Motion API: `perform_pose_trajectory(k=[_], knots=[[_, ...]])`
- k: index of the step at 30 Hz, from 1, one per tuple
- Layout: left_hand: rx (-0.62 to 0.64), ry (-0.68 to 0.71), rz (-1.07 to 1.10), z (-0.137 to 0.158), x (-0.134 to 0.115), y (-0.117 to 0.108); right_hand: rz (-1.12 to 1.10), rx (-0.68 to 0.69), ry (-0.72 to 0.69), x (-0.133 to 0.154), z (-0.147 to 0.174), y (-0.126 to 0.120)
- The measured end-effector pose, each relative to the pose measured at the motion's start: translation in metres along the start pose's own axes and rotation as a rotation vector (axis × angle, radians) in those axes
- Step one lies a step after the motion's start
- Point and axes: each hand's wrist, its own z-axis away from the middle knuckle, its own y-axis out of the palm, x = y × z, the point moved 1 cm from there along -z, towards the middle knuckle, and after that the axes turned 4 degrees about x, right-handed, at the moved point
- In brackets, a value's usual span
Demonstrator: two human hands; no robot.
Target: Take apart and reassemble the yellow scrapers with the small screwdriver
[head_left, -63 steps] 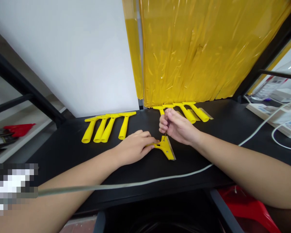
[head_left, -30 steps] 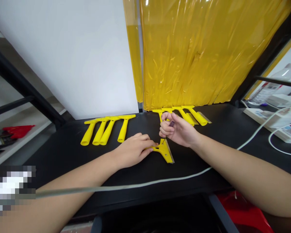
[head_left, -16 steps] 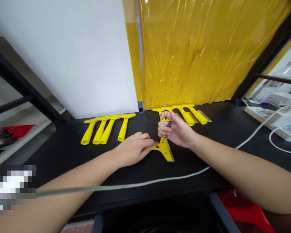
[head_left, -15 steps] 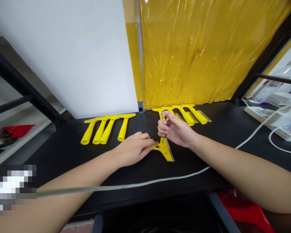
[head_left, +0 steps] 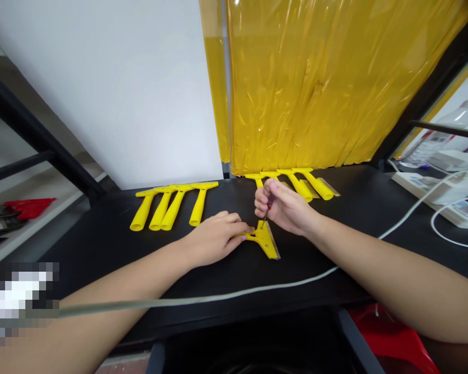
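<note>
My left hand (head_left: 218, 236) is closed around the handle of a yellow scraper (head_left: 267, 244), which lies on the black table (head_left: 218, 306) with its metal blade edge to the right. In my closed right hand (head_left: 283, 205) is a small screwdriver (head_left: 269, 206) with a dark red handle. Its thin shaft points down, and the tip meets the scraper's head close to the upper screw spot. Left of my hands lie several yellow scraper handles (head_left: 175, 210) with no blade showing. Behind my right hand is a row of yellow scrapers (head_left: 322, 187), some with blades showing.
A pale cable (head_left: 234, 294) crosses the table's front and passes over my left forearm. White power strips (head_left: 432, 192) and a plastic bottle (head_left: 442, 132) stand at the right. A white panel (head_left: 140, 104) and yellow plastic sheeting (head_left: 315, 93) rise behind the table.
My right hand has turned slightly around the screwdriver, and more of its red handle shows. The left hand and the scraper stay in place.
</note>
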Motion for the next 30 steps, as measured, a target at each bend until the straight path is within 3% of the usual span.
perform_pose_trajectory(k=[10,20,30], knots=[[-0.014,0.02,-0.009,0.001,0.003,-0.001,-0.011,-0.042,0.003,0.01,-0.001,-0.01],[-0.004,-0.014,-0.006,-0.001,0.011,-0.004,-0.052,0.159,0.13,0.015,0.006,-0.004],[-0.028,0.016,0.008,-0.002,0.012,-0.003,-0.072,0.199,0.159,0.013,0.009,-0.001]])
